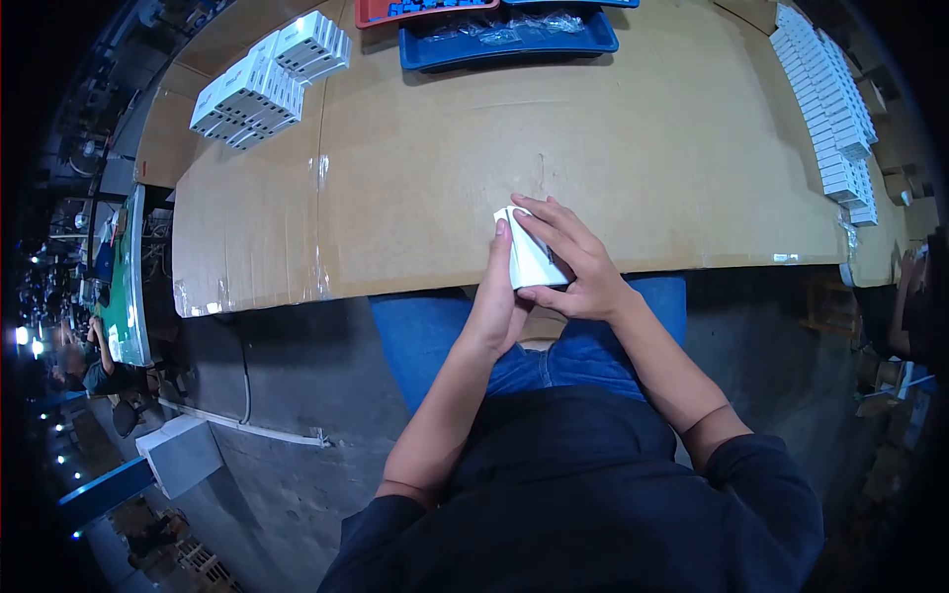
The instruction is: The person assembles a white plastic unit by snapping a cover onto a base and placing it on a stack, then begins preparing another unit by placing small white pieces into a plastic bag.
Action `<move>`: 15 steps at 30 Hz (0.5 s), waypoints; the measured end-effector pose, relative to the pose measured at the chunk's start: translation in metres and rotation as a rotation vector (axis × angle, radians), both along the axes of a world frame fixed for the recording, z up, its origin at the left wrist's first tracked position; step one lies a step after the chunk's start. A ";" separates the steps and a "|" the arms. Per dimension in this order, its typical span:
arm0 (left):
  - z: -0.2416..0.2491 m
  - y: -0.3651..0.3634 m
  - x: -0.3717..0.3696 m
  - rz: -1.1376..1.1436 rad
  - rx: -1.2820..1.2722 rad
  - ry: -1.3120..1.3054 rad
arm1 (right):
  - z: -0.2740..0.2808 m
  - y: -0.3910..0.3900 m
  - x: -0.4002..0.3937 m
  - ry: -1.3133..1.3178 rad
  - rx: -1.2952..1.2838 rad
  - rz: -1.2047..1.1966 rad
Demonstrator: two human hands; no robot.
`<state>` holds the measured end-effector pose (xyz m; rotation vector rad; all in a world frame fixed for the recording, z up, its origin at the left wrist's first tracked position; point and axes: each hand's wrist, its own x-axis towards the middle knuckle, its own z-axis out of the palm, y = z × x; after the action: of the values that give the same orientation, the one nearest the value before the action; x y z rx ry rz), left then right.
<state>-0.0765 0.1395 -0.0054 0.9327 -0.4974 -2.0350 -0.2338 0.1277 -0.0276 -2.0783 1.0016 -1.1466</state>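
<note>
Between my two hands is a small white box [534, 259], held tilted over the near edge of the cardboard-covered table [445, 178]. My left hand [491, 292] grips its left side, the thumb lying along the upper face. Around the right side and far end curl the fingers of my right hand [578, 262], with its thumb at the near end. The box's underside and part of its right side are hidden by my hands.
White boxes are stacked at the far left [252, 94], and a long row of white boxes [825, 109] lines the right edge. At the back sit a blue tray [425, 56] with clear plastic and a red tray [376, 12] with blue pieces. Other people are at both sides.
</note>
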 end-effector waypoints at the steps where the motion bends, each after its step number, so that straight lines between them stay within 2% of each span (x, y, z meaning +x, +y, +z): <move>1: 0.000 0.002 -0.001 -0.002 0.006 0.005 | -0.003 0.000 -0.002 -0.006 -0.015 0.007; 6: 0.001 0.008 -0.003 -0.022 -0.040 0.050 | -0.005 0.001 -0.003 0.023 -0.155 -0.056; 8: 0.002 0.011 -0.004 -0.017 -0.056 0.042 | -0.003 0.002 0.000 -0.063 -0.229 -0.097; 15: -0.002 0.013 -0.002 -0.058 -0.131 0.027 | -0.006 0.002 0.003 -0.117 -0.374 -0.103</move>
<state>-0.0781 0.1530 -0.0072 0.8199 -0.6421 -2.0368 -0.2306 0.1294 -0.0337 -2.2291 0.9008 -1.5910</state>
